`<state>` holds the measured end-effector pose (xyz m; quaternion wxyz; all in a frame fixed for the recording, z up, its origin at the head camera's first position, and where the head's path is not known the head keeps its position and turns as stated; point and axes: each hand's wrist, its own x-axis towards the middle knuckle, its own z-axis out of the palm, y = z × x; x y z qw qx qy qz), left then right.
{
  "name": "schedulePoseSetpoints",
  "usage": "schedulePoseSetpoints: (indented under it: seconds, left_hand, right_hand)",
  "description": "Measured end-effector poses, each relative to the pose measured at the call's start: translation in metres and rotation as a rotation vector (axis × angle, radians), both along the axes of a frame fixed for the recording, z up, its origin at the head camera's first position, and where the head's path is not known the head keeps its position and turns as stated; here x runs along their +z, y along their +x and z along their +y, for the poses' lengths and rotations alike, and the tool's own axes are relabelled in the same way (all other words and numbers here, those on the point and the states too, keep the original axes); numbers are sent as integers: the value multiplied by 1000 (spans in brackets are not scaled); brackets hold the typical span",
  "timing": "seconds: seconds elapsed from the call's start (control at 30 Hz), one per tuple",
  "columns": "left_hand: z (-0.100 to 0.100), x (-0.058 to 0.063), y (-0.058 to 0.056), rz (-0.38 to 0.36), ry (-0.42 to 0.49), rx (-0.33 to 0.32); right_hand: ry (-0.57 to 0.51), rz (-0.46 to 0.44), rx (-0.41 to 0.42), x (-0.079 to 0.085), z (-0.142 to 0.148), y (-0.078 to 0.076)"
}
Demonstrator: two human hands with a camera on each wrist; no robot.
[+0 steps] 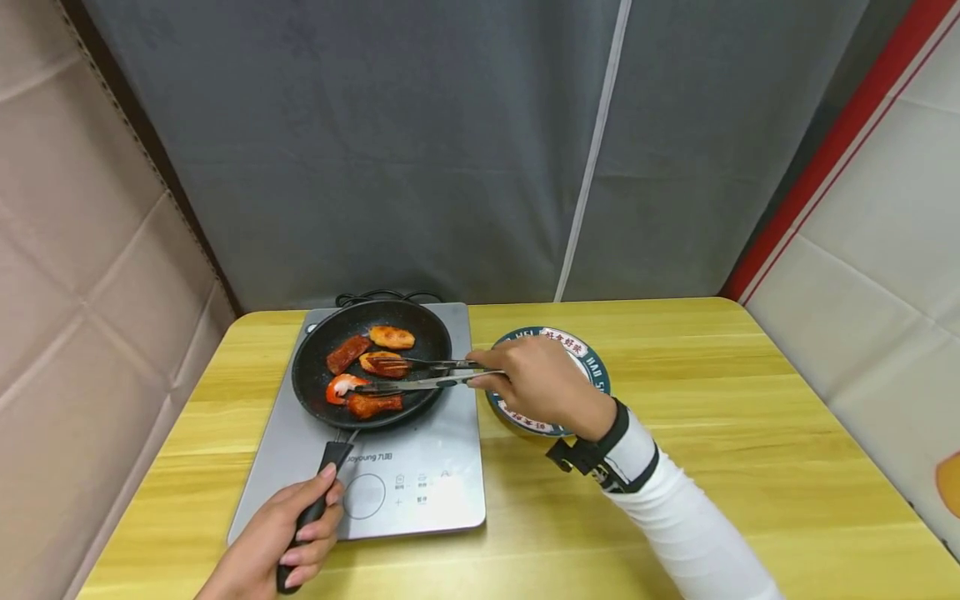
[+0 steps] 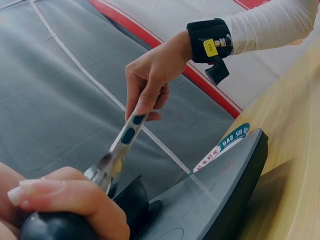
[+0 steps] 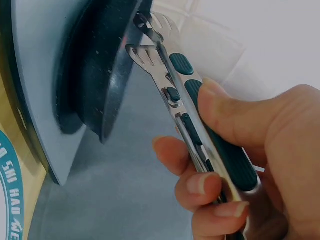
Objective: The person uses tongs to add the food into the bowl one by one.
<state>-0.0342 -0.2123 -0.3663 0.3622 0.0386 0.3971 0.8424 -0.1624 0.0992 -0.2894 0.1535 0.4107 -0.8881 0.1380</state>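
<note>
My left hand (image 1: pixel 288 533) grips the black handle (image 1: pixel 335 454) of a frying pan (image 1: pixel 431 333). From the right, my right hand (image 1: pixel 536 375) holds metal tongs (image 1: pixel 442 382) with fork-like ends and dark green grips, seen close up in the right wrist view. The tongs' arms are spread apart, their ends over the food in the pan. One end overlaps an orange-brown piece (image 1: pixel 373 362); the other lies between a red-and-white shrimp (image 1: pixel 345 387) and a drumstick (image 1: pixel 375 406). Another orange piece (image 1: pixel 392 337) and a dark reddish slab (image 1: pixel 347 354) lie farther back.
The pan stands on a grey induction cooktop (image 1: pixel 457 492), with a black cord (image 1: pixel 382 293) behind it. A plate with a teal lettered rim (image 1: pixel 598 371) sits beneath my right hand on the wooden table (image 1: pixel 712 392). Padded walls and a grey curtain (image 1: pixel 390 167) surround the table.
</note>
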Motion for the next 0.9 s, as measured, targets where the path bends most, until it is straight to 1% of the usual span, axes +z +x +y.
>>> schedulePoseSetpoints:
  seconds: [0.13,0.27,0.43,0.53,0.63,0.77,0.9]
  left_hand:
    - [1,-2,-1,4,12,-5]
    - [1,-3,-1,6,25,-14]
    - [1,-2,-2,-7,19,-11]
    - [1,-1,-2,-22,1,-6]
    - [1,0,-2,-28,-2,-2]
    - [1,0,-2,-30,-8,7]
    - [0,0,-2,-27,-25,6]
  right_hand:
    - [-44,33,-29,7,16,1]
    - [-89,70,-72,13,38,1]
    - [-84,88,-157,15,68,1]
    - [-43,55,-218,13,87,1]
    - [2,-9,-255,10,105,1]
    - [44,-79,-272,5,125,2]
    - [85,-106,-273,-2,140,1]
